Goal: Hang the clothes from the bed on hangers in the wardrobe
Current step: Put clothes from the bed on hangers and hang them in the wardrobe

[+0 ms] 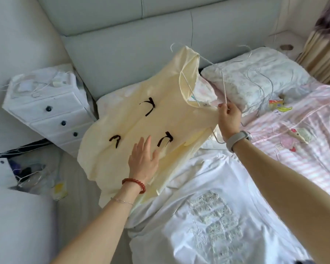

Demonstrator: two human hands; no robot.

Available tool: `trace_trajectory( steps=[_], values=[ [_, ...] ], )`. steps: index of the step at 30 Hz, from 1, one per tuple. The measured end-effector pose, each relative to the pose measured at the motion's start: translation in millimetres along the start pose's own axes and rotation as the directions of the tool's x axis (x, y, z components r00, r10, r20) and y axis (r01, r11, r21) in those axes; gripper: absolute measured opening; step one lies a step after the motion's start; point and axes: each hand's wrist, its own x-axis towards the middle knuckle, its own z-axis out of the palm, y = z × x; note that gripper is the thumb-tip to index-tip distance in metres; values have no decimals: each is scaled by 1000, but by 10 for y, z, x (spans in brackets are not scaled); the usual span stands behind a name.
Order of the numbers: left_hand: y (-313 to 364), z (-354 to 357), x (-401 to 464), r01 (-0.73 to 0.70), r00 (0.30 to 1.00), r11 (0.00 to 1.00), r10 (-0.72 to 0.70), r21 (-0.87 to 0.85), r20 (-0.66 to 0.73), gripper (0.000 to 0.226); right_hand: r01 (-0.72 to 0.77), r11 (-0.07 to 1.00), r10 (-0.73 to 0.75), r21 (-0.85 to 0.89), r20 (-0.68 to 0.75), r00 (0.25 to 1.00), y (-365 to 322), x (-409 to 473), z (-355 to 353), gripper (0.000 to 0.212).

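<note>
- No legible words, brands or numbers anywhere.
- Three black brush-like marks on pale yellow garment (133,119), unreadable.
- Raised embroidery on white garment (213,216), illegible.

A pale yellow garment (141,119) with three black bow marks is spread out, lifted off the bed (303,130), a thin white wire hanger (202,77) threaded through its neck opening. A white garment (208,216) with textured embroidered panels lies flat on the bed beside it.
</note>
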Motion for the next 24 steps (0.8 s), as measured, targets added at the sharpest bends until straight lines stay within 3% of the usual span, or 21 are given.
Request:
trace_trajectory(
  steps=[4, 7, 12, 15, 18, 24],
  values=[
    [-276, 875, 366, 56, 962, 981, -103, 187, 252, 54, -116, 930, 146, -348, 60, 987, 1099, 554, -21, 32],
    [-491, 1309, 523, 76, 919, 960, -173, 270, 356, 53, -124, 862, 183, -492, 72, 981, 1649, 740, -46, 25],
    [-750, 1648, 677, -5, 857, 925, -192, 380, 479, 51, -127, 695, 310, -708, 136, 941, 2212, 880, -96, 37],
    [-708, 1645, 731, 7, 873, 936, -178, 353, 454, 50, -47, 647, 306, -761, 203, 930, 2288, 820, -68, 50],
    [-614, 1477, 753, 51, 922, 924, -189, 380, 338, 53, 103, 633, 204, -767, 294, 934, 2182, 564, 57, 52],
    [-621, 958, 423, 111, 986, 903, -152, 415, 66, 52, 282, 769, 56, -574, 500, 864, 1826, -416, 369, 59]
  ],
)
